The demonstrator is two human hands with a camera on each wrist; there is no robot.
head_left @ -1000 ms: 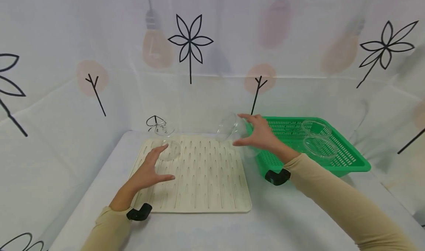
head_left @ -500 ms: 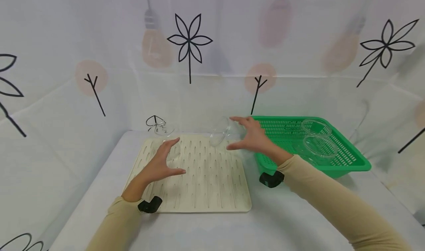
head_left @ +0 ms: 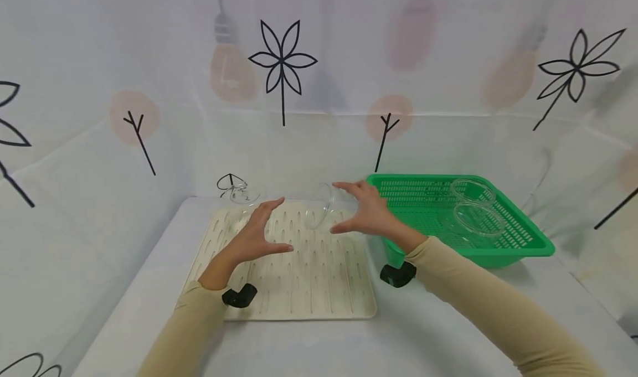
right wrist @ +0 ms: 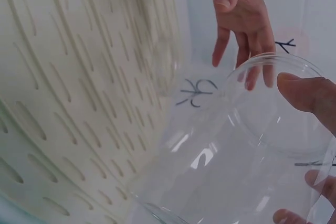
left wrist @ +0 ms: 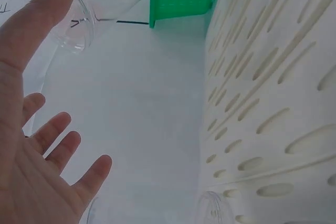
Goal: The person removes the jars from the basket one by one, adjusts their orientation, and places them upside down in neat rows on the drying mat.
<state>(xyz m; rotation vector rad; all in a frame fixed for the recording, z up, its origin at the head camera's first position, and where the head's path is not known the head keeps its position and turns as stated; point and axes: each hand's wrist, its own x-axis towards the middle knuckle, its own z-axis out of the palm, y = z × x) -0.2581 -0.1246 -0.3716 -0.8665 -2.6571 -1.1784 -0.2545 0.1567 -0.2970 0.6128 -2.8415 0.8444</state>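
Note:
My right hand grips a clear, see-through jar around its side. The jar lies tilted sideways in the air above the cream ridged drying mat, its rounded end towards the left. In the right wrist view, the thumb and fingertips press on the wall of this jar. My left hand hovers over the mat's left part, thumb and fingers spread towards the jar, holding nothing. Behind it, a second clear jar stands at the mat's back left corner, partly hidden by that hand.
To the right of the mat sits a green perforated basket with clear jars in it, their round rims upward. A white cloth covers the table. A patterned white curtain hangs close behind and at the sides.
My right hand has carried the jar leftward from the basket's edge to over the mat, slightly lower. The left hand has moved right and a little up, closing the gap to the jar.

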